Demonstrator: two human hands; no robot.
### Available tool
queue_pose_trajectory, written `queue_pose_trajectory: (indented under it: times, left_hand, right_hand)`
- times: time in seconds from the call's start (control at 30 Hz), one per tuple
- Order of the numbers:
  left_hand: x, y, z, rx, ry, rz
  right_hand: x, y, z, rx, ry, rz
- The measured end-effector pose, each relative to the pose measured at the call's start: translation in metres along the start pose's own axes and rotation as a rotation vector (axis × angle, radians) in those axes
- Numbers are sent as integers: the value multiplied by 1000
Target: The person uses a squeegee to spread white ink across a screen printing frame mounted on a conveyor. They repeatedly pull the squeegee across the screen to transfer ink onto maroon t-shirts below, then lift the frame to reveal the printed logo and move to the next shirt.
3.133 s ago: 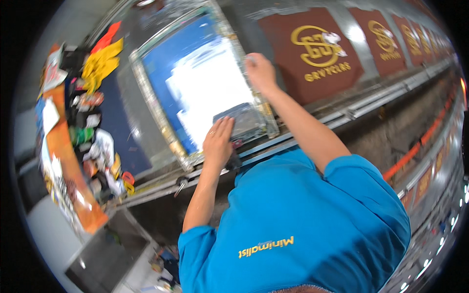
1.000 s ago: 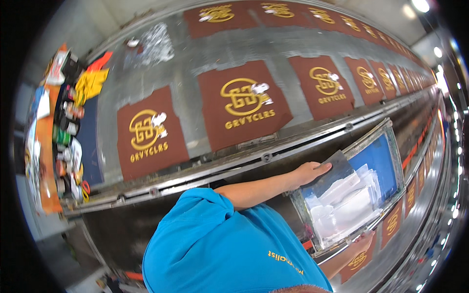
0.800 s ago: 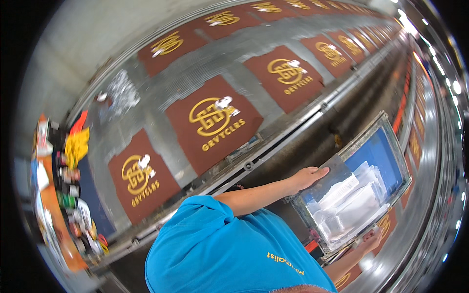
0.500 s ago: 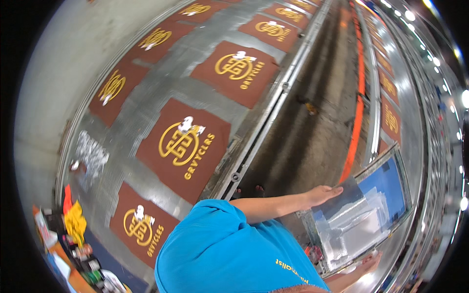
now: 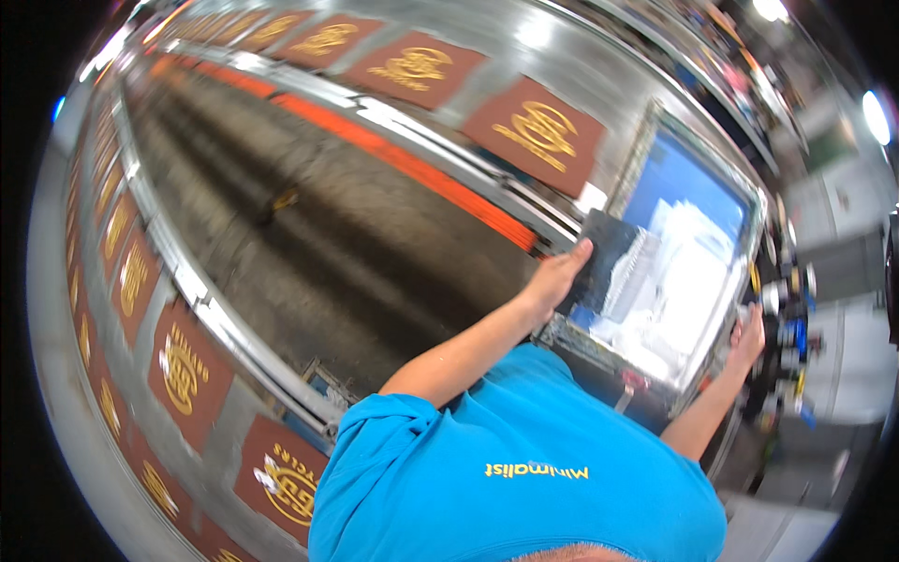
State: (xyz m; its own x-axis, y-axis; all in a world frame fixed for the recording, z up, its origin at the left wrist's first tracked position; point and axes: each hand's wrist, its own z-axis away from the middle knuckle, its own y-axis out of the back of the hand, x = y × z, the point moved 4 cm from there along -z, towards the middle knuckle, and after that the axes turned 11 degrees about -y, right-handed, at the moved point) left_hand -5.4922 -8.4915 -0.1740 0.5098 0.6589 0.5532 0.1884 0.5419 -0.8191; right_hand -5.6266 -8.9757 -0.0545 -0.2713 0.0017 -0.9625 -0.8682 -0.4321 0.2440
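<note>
A screen-printing frame [image 5: 646,155] with a blue mesh field and smears of white ink is held up in front of my body, tilted. My left hand [image 5: 559,278] grips its left edge, thumb on top and fingers hidden below. Beside that thumb, a dark flat panel [image 5: 604,253] lies over the mesh, white ink along its border. At the frame's opposite side my right hand [image 5: 746,335] is closed on the rim, partly hidden by it. Just past the frame's far left corner, a brown fabric piece [image 5: 538,136] with a gold print lies on a long grey table.
More printed brown pieces [image 5: 417,67] run along that far table, edged by a metal rail and an orange strip [image 5: 403,159]. A second table with brown pieces [image 5: 190,370] stands at left. Between them runs a stained floor aisle [image 5: 309,244]. Bottles and tools [image 5: 796,290] crowd the right.
My body and view have turned right, away from the left table. The frame has come round with me, both hands still on it, and now faces the other table.
</note>
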Motion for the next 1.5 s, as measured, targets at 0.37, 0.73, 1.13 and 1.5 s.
queue_pose_trajectory:
  times: [0.37,0.73,1.13,1.5]
  left_hand:
    - [-136,-18,-190,-80,245,-299]
    - [-109,51,-314,-1,142,-888]
    - [-72,56,-353,12,181,-465]
    - [-84,48,-408,275,-7,-393]
  right_hand:
    - [103,36,-141,123,-109,-53]
    - [177,-80,-221,51,-218,-169]
    - [106,-140,-278,113,-60,8]
    - [149,-251,-361,-182,-101,-234]
